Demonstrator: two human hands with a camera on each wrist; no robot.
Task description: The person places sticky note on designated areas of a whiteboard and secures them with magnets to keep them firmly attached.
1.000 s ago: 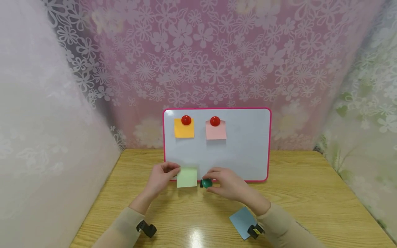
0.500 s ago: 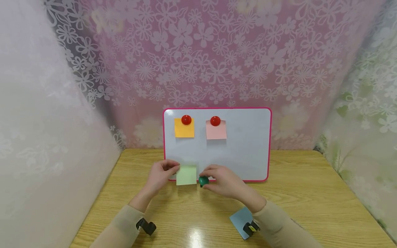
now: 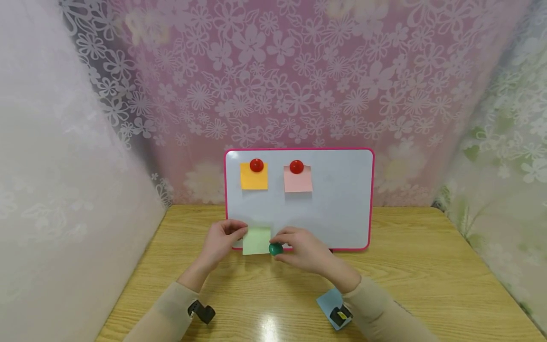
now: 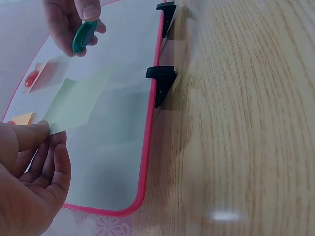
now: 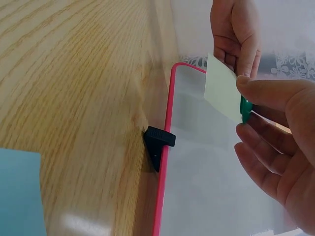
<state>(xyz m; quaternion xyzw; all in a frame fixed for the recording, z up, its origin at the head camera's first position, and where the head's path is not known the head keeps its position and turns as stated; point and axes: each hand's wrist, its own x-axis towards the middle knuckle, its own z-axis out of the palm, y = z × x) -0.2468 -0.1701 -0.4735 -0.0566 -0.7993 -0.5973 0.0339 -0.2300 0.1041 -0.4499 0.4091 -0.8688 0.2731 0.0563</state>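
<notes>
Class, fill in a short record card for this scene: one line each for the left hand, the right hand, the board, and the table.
left hand: pinches the green note by its left edge, against the whiteboard
right hand: pinches a green magnet at the note's right edge
whiteboard: pink-framed, upright; orange note and pink note, each under a red magnet
table: wooden; blue note by the right sleeve

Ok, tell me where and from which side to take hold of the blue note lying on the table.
Grip the blue note at its far corner, coming from the board side. It lies flat on the table, so a fingertip must slide under an edge first. Its near part sits under the right sleeve, and the right hand is busy pinching the green magnet, so the far edge is the free one.
</notes>
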